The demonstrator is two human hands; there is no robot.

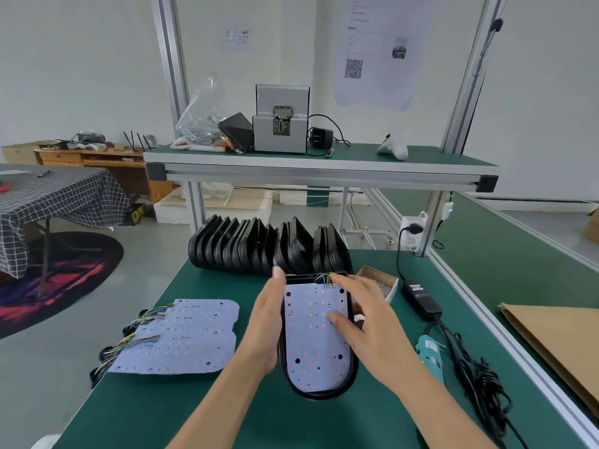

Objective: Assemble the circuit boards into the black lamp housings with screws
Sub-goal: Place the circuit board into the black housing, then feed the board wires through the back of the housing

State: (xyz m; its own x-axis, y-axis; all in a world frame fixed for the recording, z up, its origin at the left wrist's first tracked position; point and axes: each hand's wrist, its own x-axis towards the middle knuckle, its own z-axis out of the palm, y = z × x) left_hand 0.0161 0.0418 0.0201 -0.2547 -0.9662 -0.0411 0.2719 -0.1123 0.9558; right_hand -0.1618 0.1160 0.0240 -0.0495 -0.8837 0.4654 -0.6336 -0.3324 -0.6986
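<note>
The right hand (366,322) lies over the board (316,338) with fingers spread and nearly straight, thumb tip pressing its face and fingertips reaching the far edge by the coloured wires (324,279); it grips nothing. The left hand (267,325) stands on edge against the left wall of the housing (324,392), fingers straight and together, steadying it rather than clasping it. The board sits inside this black housing, which lies flat on the green surface (194,413) and holds nothing else that can be seen.

Just beyond the right hand, a small open cardboard box (381,281) is filled with silvery screws. Behind it, a row of empty black housings (265,246) stands on edge, packed side by side. To the left, a loose pile of boards (181,338) with wire bundles lies flat on the surface. To the right rests a teal screwdriver (432,354), with a black power adapter (421,298) and its tangled cable near it. On the shelf above, a clear bag (202,115) holds small metal parts, beside a grey screw feeder (281,119).
</note>
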